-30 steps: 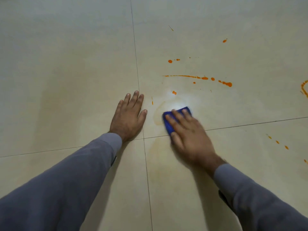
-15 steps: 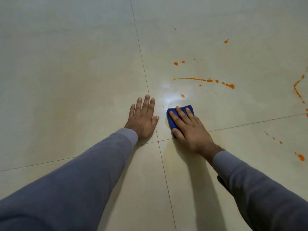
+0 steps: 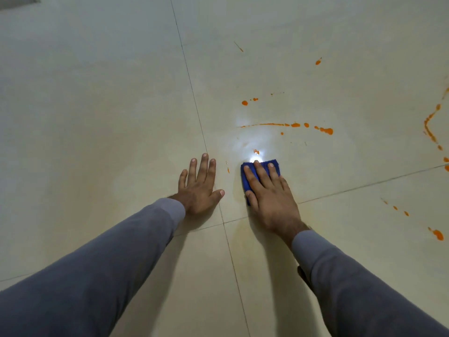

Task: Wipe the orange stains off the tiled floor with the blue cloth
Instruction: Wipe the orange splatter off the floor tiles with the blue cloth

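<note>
A: Cloth [image 3: 246,177] location?
B: Pressed flat on the floor [image 3: 97,117] under straight right-hand fingers [image 3: 258,172], nothing curled round it.
A: Right hand [image 3: 272,198] otherwise?
B: Palm down.
A: Left hand [image 3: 198,187]?
B: Fingers spread flat on tile, nothing held.
A: Stains [image 3: 295,125]?
B: Seen just beyond the cloth, more at right.
</note>
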